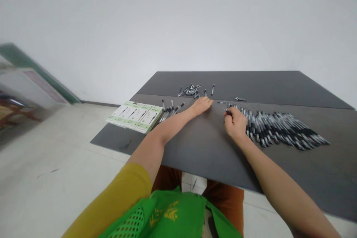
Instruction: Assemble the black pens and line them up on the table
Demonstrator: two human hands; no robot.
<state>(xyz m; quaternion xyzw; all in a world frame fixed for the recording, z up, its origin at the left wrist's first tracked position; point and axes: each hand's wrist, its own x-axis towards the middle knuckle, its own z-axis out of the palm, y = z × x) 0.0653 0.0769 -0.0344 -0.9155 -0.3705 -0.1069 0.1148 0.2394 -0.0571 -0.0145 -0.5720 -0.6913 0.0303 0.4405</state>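
Pens [281, 128] right of the right hand [236, 124]: black and silver-grey. Table [212, 148] dark grey, matte. Boxes [135, 116] left of the left hand [201, 105]: white, light green edges. Sleeve [111, 204] mustard yellow. Vest [167, 217] bright green, mesh, yellow print. Wall [178, 18] white.

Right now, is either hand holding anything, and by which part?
The right hand pinches a slim black-and-silver pen near one end; which end cannot be told. The left hand lies flat on the dark table, holding nothing.
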